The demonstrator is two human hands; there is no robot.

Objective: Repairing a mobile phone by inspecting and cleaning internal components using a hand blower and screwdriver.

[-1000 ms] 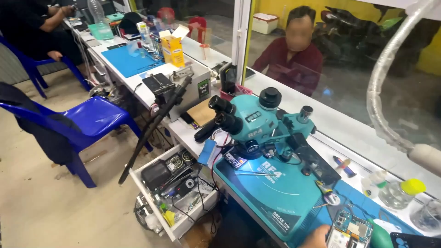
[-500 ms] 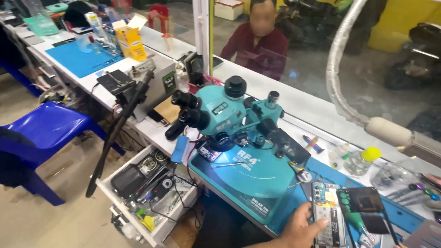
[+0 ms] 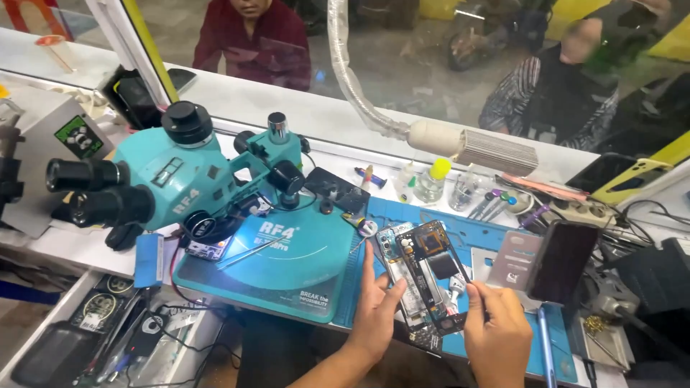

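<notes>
Small clear bottles [image 3: 431, 183], one with a yellow cap, stand in a row near the back edge of the blue work mat [image 3: 503, 244]; contents not readable. An open drawer [image 3: 93, 330] below the front left edge of the bench [image 3: 302, 115] holds dark cables, small cases and thin tools in a jumble. The opened phone [image 3: 424, 276], back cover off with boards and a dark square part showing, lies flat on the blue work mat near its front edge, just right of the teal microscope base [image 3: 280, 266]. Its long axis runs from far-left to near-right, the near end pointing at the person. The left hand [image 3: 377, 309] rests against the phone's left long side, fingers spread and loosely extended, thumb touching the edge, not clamped. The right hand [image 3: 496, 334] is at the phone's near right corner, fingers curled together around a thin tool [image 3: 480, 305]; what kind of tool cannot be told. A teal microscope [image 3: 180, 179] stands on its base at the bench's left. A dark phone [image 3: 564, 262] stands propped at the mat's right edge.
</notes>
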